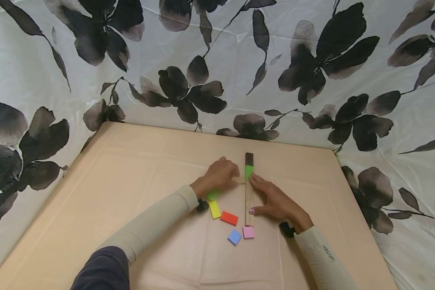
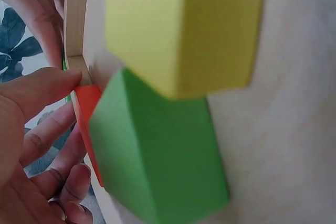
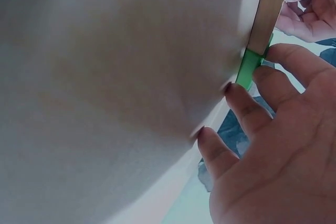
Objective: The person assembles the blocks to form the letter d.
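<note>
A narrow upright strip of flat pieces stands on the table: a dark piece [image 1: 249, 159] at the far end, then a green piece [image 1: 249, 172], then a long pale wooden length [image 1: 249, 201]. My left hand [image 1: 221, 174] pinches a small pale wooden piece [image 1: 241, 180] against the strip's left side. An orange block [image 2: 88, 124] lies right by the left fingers in the left wrist view. My right hand [image 1: 275, 197] touches the strip's right edge, index finger by the green piece and thumb lower on the wood. Its fingers are spread, not wrapped round anything.
Nearer me lie a yellow block [image 1: 214, 209], a red block [image 1: 229, 218], a blue block [image 1: 234, 237] and a pink block [image 1: 248, 232] at the strip's near end. Another green block [image 1: 213, 195] sits beside the left wrist. Flowered cloth [image 1: 239, 72] hangs behind the table.
</note>
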A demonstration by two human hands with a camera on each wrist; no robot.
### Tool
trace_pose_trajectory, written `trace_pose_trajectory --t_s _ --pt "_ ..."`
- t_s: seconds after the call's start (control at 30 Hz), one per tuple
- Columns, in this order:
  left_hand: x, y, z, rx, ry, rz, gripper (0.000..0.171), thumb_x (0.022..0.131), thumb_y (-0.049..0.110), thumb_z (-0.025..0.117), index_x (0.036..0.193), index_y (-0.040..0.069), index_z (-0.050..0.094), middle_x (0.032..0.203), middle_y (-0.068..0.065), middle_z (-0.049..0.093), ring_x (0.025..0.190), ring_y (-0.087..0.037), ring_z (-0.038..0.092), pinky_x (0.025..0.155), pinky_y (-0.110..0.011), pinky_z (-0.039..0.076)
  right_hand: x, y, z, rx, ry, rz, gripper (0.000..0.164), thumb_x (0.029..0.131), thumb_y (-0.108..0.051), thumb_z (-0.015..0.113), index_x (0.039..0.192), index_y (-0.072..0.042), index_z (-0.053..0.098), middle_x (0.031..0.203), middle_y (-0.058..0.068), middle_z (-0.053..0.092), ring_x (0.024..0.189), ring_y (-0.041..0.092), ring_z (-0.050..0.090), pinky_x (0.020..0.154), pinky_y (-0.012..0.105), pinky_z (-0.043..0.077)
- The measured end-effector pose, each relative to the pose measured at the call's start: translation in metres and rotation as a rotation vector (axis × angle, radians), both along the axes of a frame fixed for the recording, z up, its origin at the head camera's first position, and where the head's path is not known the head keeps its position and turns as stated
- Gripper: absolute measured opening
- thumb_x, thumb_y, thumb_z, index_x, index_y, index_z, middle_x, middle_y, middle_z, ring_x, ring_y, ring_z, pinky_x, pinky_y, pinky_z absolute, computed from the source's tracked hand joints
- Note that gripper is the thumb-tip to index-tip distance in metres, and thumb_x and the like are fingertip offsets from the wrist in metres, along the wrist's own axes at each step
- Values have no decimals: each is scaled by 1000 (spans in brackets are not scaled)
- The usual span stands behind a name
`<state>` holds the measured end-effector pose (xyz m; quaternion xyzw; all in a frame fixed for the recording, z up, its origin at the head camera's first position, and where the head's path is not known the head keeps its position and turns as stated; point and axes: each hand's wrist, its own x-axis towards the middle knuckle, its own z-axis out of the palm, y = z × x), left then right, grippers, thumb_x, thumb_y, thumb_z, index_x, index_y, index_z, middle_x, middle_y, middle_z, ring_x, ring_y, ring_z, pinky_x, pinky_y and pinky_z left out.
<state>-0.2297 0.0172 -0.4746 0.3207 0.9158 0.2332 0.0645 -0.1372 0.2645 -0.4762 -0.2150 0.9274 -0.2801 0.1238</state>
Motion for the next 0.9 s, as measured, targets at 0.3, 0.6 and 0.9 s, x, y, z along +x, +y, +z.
trace_pose_trajectory --t_s 0.3,0.6,0.9 --pt "3 1 -1 -12 40 7 20 92 24 82 110 16 80 94 0 73 95 -19 55 84 -32 48 0 -1 -1 -9 -6 -13 111 81 -42 92 168 -12 30 178 11 19 164 42 22 127 64 27" --pt "15 -17 7 -8 71 38 34 89 30 83 117 13 76 100 -4 73 96 -22 56 83 -33 49 1 -2 0 -3 -24 -17 111 81 -40 92 168 -14 29 179 8 16 165 40 19 128 64 24" --pt "20 -33 5 -15 15 69 26 90 27 84 108 11 76 95 -1 73 89 -19 51 79 -32 45 1 -2 0 6 -15 -15 111 81 -40 92 168 -13 28 179 10 16 164 42 19 127 65 24"
